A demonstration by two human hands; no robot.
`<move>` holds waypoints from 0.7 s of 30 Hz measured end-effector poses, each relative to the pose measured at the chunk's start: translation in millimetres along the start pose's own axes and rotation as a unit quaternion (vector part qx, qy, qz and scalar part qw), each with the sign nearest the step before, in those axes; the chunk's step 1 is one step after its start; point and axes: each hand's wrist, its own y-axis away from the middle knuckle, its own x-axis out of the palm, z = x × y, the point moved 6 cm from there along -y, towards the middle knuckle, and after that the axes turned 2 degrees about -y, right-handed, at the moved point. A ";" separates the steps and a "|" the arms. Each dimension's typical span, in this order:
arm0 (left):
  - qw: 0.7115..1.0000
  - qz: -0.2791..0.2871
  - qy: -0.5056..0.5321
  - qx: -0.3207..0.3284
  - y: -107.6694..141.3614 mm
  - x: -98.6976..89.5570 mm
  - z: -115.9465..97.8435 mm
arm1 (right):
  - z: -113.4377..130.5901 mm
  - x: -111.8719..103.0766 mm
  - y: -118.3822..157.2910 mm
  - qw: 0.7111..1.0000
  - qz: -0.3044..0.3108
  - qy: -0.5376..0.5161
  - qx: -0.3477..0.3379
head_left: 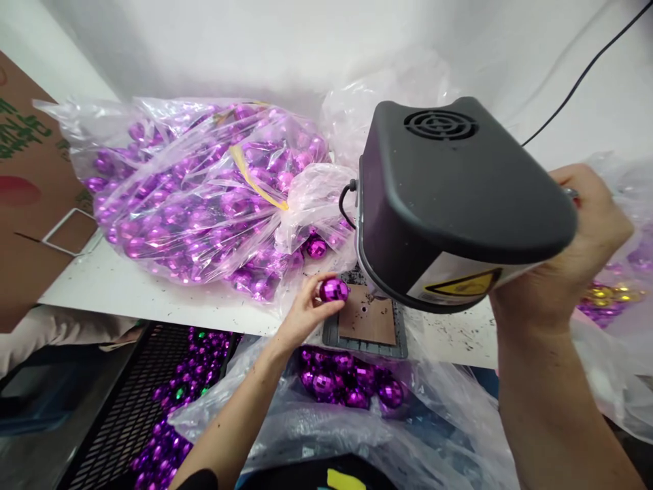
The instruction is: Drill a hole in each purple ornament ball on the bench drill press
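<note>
My left hand (309,306) pinches a shiny purple faceted ball (334,290) between thumb and fingers, at the left edge of a brown square plate (368,316) with a small hole. That plate rests on a grey base (403,340) strewn with dark flecks. Above and to the right stands the black machine head (469,184) with a round vent and a yellow warning label. My right hand (586,231) is at the right side of the machine head, its fingers partly hidden behind it; whether it grips something there is not visible.
A big clear bag of purple balls (188,197), tied with yellow ribbon, covers the table's left part. Beneath the table edge are an open bag of purple balls (352,381) and a black crate (117,408). A cardboard box (30,197) stands far left; more bags (612,292) lie right.
</note>
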 end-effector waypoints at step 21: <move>0.944 0.006 -0.314 0.102 -2.7 59.6 -12.3 | -0.1 2.6 3.2 0.999 0.031 -0.042 0.010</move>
